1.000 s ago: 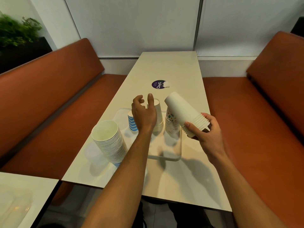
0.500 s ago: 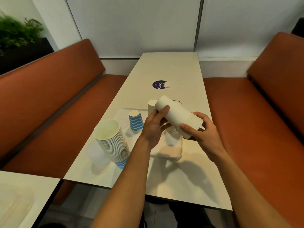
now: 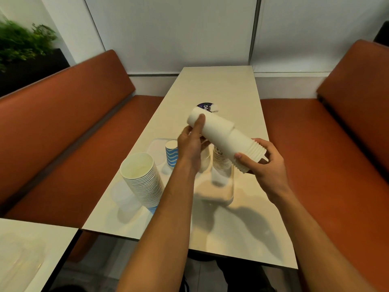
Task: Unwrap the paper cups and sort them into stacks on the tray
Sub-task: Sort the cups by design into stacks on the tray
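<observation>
My right hand (image 3: 263,165) grips the rim end of a stack of white paper cups (image 3: 242,146) held sideways above the table. My left hand (image 3: 190,142) grips the top white cup (image 3: 212,125), which is pulled partly off that stack. Below my hands lies a clear tray (image 3: 223,194) with a blue-striped cup stack (image 3: 171,153), a white stack partly hidden by my left wrist, and a patterned cup stack (image 3: 221,163). A tall leaning stack of cups (image 3: 143,180) stands left of the tray, white outside with a blue-striped cup at the bottom.
The cream table (image 3: 221,87) runs away from me between two orange benches (image 3: 63,133). A round purple sticker (image 3: 207,107) sits on the table beyond the cups. Crumpled clear wrap (image 3: 124,197) lies under the tall stack. A second table corner (image 3: 27,256) is at lower left.
My left hand came from above the tray to the held stack, took hold of the top cup and has slid it partly off. The stack has risen slightly.
</observation>
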